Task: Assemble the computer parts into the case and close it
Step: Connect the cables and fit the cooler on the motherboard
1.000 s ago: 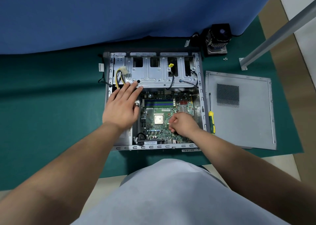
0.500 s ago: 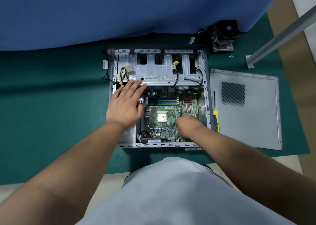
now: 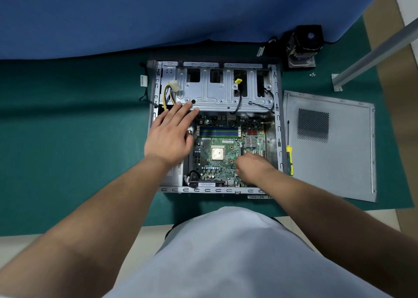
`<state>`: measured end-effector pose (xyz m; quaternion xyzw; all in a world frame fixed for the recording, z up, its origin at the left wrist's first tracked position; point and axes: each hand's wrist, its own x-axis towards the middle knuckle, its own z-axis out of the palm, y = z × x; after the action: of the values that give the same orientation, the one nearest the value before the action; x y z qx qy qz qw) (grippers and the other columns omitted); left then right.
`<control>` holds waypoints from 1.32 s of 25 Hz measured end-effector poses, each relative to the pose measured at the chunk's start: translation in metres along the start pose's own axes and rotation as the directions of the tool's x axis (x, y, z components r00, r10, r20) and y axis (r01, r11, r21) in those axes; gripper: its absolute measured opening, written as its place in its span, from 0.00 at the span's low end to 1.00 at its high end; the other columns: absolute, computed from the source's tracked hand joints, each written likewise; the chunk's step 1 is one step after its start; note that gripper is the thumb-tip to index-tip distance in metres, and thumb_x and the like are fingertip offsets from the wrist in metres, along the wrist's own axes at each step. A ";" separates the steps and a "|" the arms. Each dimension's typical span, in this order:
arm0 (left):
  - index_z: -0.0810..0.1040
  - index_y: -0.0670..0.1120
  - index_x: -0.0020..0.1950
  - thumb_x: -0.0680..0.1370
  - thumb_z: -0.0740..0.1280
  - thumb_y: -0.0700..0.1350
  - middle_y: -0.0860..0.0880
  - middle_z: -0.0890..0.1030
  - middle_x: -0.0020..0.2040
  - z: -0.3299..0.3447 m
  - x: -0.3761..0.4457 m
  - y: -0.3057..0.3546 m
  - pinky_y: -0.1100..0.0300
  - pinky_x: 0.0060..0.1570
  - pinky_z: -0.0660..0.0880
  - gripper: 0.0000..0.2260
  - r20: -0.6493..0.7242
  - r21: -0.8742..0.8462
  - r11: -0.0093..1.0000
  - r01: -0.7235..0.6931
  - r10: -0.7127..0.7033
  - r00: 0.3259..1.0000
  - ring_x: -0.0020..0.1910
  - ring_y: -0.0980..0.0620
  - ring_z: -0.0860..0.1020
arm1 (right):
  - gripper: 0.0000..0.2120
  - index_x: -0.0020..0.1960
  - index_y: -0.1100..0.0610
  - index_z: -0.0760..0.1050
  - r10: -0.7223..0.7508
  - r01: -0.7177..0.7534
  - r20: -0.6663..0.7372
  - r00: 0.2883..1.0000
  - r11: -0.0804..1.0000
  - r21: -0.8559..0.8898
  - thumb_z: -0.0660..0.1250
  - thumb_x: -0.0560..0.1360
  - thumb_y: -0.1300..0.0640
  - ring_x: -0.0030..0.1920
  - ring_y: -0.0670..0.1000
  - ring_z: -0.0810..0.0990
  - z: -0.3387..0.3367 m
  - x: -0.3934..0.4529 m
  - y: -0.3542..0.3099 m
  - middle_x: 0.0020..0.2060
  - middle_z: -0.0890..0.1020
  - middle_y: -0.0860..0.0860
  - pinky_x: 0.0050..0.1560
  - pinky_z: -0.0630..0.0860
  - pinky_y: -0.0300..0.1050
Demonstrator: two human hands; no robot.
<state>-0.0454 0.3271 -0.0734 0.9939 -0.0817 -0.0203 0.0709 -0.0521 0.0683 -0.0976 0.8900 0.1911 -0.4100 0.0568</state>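
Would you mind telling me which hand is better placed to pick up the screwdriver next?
Right, probably. The right hand is curled over the motherboard near the case's right wall, and the screwdriver lies just beyond that wall on the side panel. The left hand rests flat at the drive cage, farther away.

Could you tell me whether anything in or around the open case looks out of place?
Nothing looks damaged or spilled. The bare CPU has no cooler on it: the heatsink fan sits outside, behind the case. The side panel lies beside it, off.
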 end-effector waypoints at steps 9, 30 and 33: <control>0.59 0.56 0.81 0.78 0.56 0.53 0.55 0.59 0.82 0.000 0.000 0.000 0.50 0.79 0.53 0.30 -0.003 0.002 1.000 -0.004 0.004 1.000 0.81 0.54 0.55 | 0.07 0.49 0.58 0.81 -0.011 0.012 -0.003 1.000 1.000 0.010 0.64 0.80 0.64 0.42 0.53 0.82 0.007 0.007 0.001 0.43 0.80 0.53 0.50 0.84 0.52; 0.59 0.57 0.81 0.77 0.56 0.53 0.55 0.59 0.82 0.004 0.001 -0.002 0.51 0.79 0.53 0.30 -0.022 0.006 1.000 -0.004 0.005 1.000 0.81 0.54 0.55 | 0.03 0.49 0.56 0.78 0.052 -0.056 0.035 0.998 0.992 0.110 0.66 0.79 0.62 0.45 0.54 0.80 0.010 0.010 0.002 0.46 0.78 0.52 0.51 0.83 0.53; 0.58 0.57 0.81 0.77 0.56 0.53 0.55 0.59 0.82 0.005 0.000 -0.002 0.51 0.79 0.53 0.30 -0.017 0.010 1.000 -0.003 0.003 1.000 0.81 0.54 0.55 | 0.07 0.50 0.57 0.78 0.075 -0.079 0.043 0.996 0.991 0.112 0.65 0.78 0.66 0.45 0.53 0.80 0.011 0.011 0.000 0.46 0.78 0.53 0.50 0.83 0.52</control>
<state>-0.0448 0.3284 -0.0783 0.9943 -0.0828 -0.0113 0.0669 -0.0536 0.0686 -0.1135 0.8905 0.1319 -0.4347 0.0255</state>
